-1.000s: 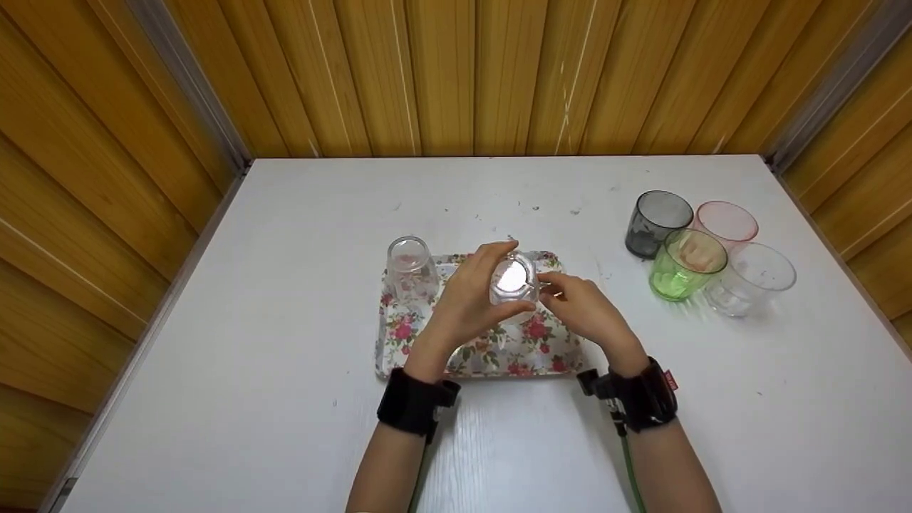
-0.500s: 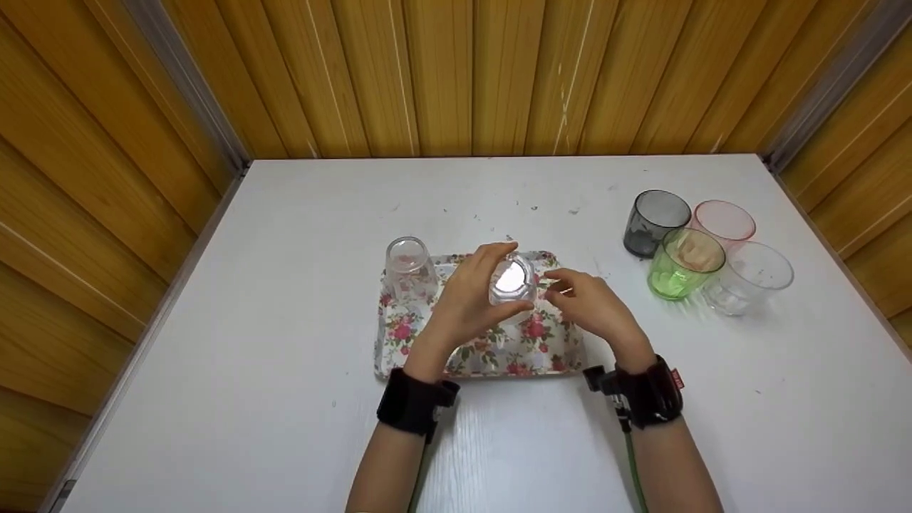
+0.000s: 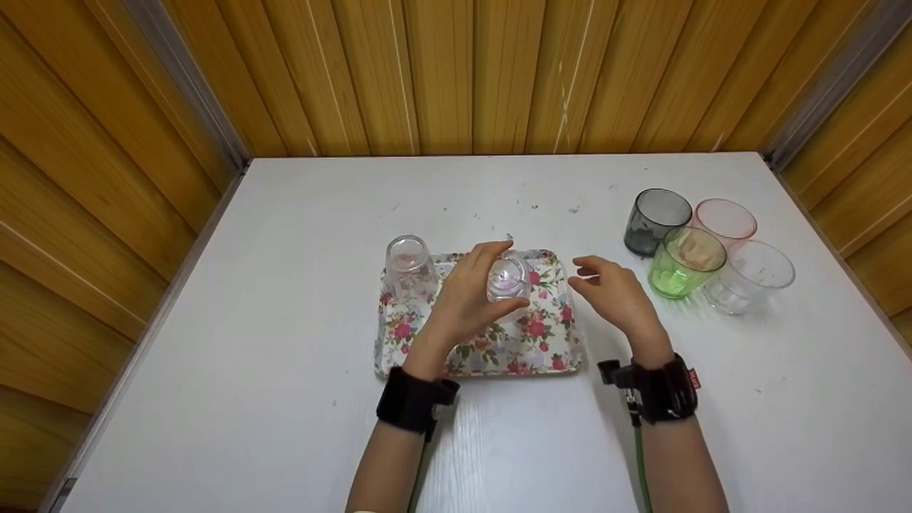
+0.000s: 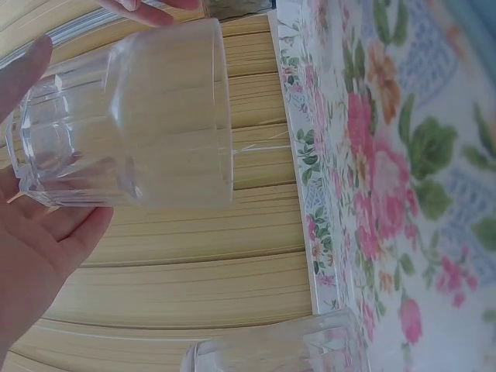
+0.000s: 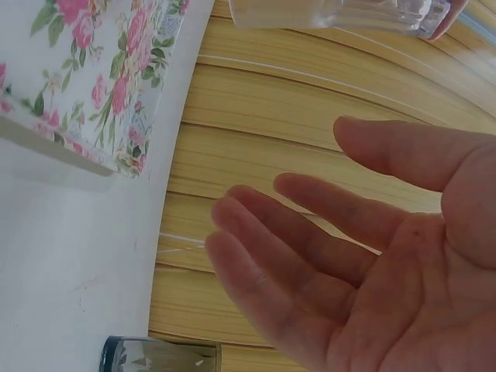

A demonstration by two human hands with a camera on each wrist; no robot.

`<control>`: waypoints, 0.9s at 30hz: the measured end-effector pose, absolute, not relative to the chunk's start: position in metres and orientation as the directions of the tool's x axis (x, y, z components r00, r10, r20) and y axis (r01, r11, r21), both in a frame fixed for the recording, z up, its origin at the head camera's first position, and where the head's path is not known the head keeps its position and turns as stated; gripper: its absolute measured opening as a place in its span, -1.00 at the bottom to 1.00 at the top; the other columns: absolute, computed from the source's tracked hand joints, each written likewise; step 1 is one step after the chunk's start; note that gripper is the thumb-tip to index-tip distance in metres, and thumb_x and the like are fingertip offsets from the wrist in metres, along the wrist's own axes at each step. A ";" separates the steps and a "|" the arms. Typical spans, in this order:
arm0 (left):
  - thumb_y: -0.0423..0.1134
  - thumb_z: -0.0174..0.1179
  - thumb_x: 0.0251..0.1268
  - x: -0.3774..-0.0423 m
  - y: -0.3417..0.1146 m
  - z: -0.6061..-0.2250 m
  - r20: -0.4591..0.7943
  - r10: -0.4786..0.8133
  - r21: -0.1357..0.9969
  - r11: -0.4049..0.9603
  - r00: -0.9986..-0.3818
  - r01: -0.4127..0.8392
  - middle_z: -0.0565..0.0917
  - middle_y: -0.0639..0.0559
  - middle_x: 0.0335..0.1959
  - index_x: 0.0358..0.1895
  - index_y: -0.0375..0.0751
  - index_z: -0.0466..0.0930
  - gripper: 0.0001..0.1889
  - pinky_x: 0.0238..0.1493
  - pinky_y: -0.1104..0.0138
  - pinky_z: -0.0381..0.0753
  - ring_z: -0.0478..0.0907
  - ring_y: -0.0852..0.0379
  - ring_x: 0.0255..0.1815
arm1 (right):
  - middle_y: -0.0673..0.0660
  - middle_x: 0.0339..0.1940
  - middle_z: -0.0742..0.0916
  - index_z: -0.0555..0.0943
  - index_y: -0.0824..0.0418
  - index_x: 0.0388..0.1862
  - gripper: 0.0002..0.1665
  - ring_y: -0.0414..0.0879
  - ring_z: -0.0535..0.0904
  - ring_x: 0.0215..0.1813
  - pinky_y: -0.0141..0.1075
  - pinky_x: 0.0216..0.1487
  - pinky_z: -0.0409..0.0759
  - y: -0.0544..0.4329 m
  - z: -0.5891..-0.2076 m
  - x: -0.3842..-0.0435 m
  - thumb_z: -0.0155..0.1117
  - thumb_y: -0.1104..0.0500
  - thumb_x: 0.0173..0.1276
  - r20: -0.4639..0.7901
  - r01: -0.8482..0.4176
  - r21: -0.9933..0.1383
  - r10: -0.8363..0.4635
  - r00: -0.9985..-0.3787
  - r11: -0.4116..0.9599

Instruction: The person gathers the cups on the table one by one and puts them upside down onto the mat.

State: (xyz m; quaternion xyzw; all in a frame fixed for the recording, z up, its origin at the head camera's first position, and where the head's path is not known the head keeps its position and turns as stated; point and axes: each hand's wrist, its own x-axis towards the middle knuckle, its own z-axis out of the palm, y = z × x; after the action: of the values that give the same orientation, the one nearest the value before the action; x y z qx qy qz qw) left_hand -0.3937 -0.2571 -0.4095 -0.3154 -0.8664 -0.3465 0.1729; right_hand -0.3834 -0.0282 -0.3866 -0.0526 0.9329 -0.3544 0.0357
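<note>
The left hand grips an upturned glass near its base, above the far half of the tray; so high a hold could let it slip. The right hand, empty, fingers loosely bent, could knock the green glass if swung right.

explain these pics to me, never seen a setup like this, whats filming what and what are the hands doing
There's no machine, just a person's bare hands. The wide views come from a camera on the head; the close ones, from a camera on each wrist. On the white table lies a flowered tray with a clear glass at its left. To the right stand a grey glass, pink glass, green glass and colourless glass. The left hand holds an upside-down glass above the tray; the right hand, near the tray's right edge, holds nothing.
</note>
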 end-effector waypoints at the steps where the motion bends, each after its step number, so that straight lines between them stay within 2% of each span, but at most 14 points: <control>1: 0.05 0.32 -0.03 -0.394 -0.257 -0.410 0.513 0.426 0.493 0.565 -0.745 0.662 0.38 0.02 0.21 0.30 -0.17 0.21 -0.20 0.26 0.34 0.29 0.32 0.12 0.22 | 0.40 0.09 0.55 0.36 0.38 0.22 -0.47 0.24 0.49 0.10 0.05 0.07 0.45 -0.027 -0.386 -0.383 0.04 0.12 0.35 -0.025 -0.069 -0.664 -0.114 -0.993 0.745; 9: 0.06 0.32 -0.03 -0.394 -0.258 -0.411 0.477 0.418 0.506 0.588 -0.773 0.631 0.39 0.02 0.19 0.30 -0.14 0.21 -0.19 0.23 0.32 0.32 0.34 0.10 0.21 | 0.43 0.10 0.52 0.34 0.40 0.23 -0.47 0.27 0.46 0.12 0.05 0.06 0.44 -0.017 -0.382 -0.381 0.03 0.13 0.36 -0.020 -0.022 -0.647 -0.045 -0.999 0.762; 19: 0.04 0.34 -0.05 -0.396 -0.258 -0.411 0.485 0.410 0.505 0.590 -0.772 0.630 0.42 -0.03 0.17 0.29 -0.21 0.17 -0.16 0.22 0.32 0.34 0.37 0.08 0.18 | 0.44 0.09 0.52 0.34 0.41 0.21 -0.46 0.28 0.46 0.12 0.07 0.05 0.44 -0.009 -0.381 -0.382 0.04 0.12 0.34 -0.011 -0.002 -0.633 -0.012 -1.000 0.775; 27: 0.05 0.33 -0.05 -0.397 -0.259 -0.412 0.445 0.403 0.530 0.601 -0.800 0.598 0.40 -0.02 0.20 0.30 -0.19 0.16 -0.16 0.24 0.32 0.32 0.35 0.08 0.21 | 0.44 0.09 0.52 0.34 0.41 0.21 -0.46 0.29 0.46 0.10 0.07 0.03 0.44 -0.005 -0.381 -0.382 0.04 0.11 0.34 -0.011 0.018 -0.612 0.015 -1.000 0.791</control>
State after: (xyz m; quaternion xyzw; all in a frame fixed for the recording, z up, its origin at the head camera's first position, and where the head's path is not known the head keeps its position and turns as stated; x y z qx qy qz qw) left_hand -0.3970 -0.2590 -0.4118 -0.2833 -0.8835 -0.3454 0.1411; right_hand -0.3820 -0.0048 -0.3808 0.0087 0.9462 -0.3233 0.0026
